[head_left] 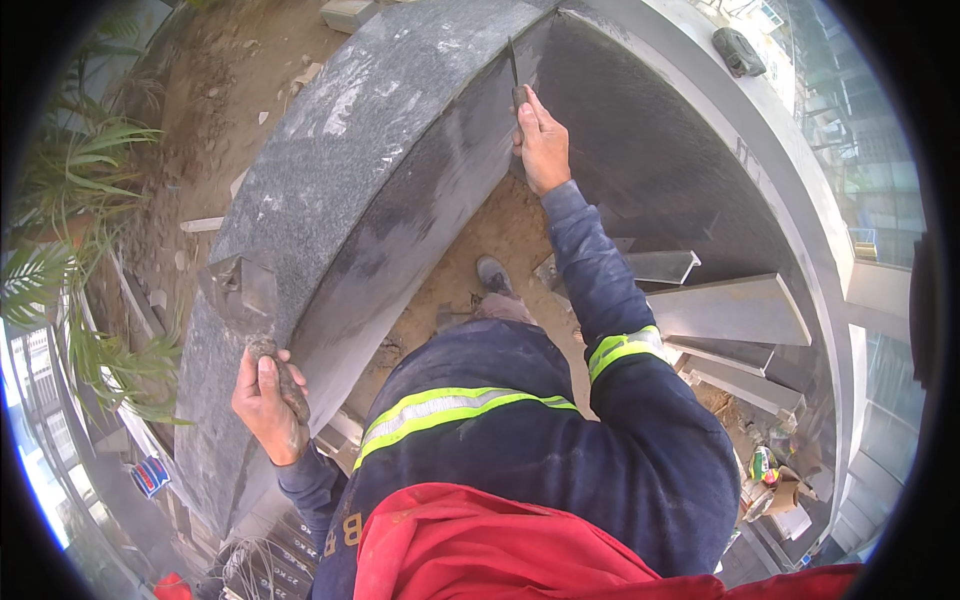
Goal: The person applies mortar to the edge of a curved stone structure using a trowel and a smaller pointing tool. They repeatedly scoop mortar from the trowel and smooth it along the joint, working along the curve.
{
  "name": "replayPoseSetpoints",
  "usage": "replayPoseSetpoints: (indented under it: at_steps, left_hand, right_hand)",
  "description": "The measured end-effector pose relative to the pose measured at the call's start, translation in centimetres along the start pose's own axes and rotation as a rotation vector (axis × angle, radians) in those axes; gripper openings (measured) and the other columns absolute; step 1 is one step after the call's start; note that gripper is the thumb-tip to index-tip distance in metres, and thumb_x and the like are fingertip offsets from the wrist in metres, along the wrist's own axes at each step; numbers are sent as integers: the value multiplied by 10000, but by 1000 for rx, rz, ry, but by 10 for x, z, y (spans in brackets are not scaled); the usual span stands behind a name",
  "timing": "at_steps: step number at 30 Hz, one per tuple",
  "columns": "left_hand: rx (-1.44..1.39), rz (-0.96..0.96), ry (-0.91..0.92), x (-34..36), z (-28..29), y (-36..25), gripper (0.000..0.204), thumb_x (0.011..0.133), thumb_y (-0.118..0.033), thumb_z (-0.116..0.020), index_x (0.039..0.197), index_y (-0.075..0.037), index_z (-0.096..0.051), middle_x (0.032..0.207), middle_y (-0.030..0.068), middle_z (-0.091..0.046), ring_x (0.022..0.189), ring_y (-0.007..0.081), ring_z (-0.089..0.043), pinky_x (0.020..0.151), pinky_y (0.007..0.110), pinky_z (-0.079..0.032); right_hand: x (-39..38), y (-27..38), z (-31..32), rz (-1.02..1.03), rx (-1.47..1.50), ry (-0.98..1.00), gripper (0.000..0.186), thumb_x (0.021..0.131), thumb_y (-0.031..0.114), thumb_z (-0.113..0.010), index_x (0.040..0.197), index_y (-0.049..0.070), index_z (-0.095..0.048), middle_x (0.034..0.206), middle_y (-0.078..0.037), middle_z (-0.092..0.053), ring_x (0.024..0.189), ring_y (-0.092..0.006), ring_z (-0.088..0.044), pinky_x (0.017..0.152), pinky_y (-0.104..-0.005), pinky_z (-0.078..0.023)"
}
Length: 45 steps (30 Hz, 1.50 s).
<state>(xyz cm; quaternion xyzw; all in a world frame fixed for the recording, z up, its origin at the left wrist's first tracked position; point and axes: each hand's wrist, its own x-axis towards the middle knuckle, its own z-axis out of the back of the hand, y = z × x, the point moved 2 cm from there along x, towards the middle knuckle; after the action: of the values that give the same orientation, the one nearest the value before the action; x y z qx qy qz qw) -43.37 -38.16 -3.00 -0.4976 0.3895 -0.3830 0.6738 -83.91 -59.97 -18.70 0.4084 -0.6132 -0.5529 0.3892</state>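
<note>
My left hand is closed round the handle of a trowel, whose broad blade, smeared with grey mortar, lies over the top of a grey granite ledge. Farther off, my right arm stretches out, and my right hand grips the handle of a narrow pointing trowel. Its thin blade is at the inner corner, where the ledge's dark vertical face meets another dark stone wall. Whether the blade tip touches the stone I cannot tell.
Stone slabs lean against the wall on the right. My shoe stands on sandy ground between the walls. Palm leaves hang at the left. A dark pouch-like object rests on the right wall's top. Litter and cardboard lie lower right.
</note>
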Motion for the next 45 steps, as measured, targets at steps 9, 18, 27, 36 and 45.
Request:
replayPoseSetpoints:
  at_steps: [9, 18, 27, 36, 45]
  left_hand:
    - [2, 20, -6, 1, -7, 0, 333, 1046, -204, -579, 1259, 48, -620, 974, 93, -682, 645, 116, -621, 512, 249, -491]
    - [-11, -3, 28, 3, -14, 3, 340, 1047, -209, -585, 1263, 51, -621, 982, 98, -682, 642, 116, -618, 508, 248, -486]
    - [-22, 31, 0, -6, 0, 13, 363, 1046, -226, -599, 1271, 58, -614, 989, 104, -671, 652, 126, -621, 512, 250, -485]
    - [-20, 30, -43, -18, 27, 23, 363, 1048, -227, -590, 1277, 53, -613, 990, 96, -668, 642, 120, -612, 513, 254, -484]
    - [-39, 4, -3, -17, 36, 23, 364, 1049, -215, -582, 1294, 52, -611, 985, 96, -671, 634, 121, -618, 492, 247, -475]
  right_hand:
    - [-49, -32, -20, 159, -186, 106, 508, 1094, 290, -526, 1520, 18, -474, 885, 26, -459, 696, -60, -463, 648, -242, -448]
    - [-80, -21, -11, 63, -160, 247, 470, 1070, 264, -539, 1480, 35, -523, 1054, -84, -596, 971, -165, -548, 949, -291, -446]
    - [-64, 2, -13, 46, -115, 150, 506, 1097, 309, -516, 1512, 20, -487, 883, 25, -493, 689, -64, -455, 626, -244, -445]
    - [-109, -20, -57, 75, -144, 105, 494, 1062, 245, -560, 1486, 0, -503, 1040, -73, -603, 946, -143, -562, 929, -275, -462]
    - [-140, -33, -69, 66, -89, 158, 488, 1055, 209, -579, 1489, 0, -499, 1075, -65, -600, 927, -128, -565, 897, -266, -475]
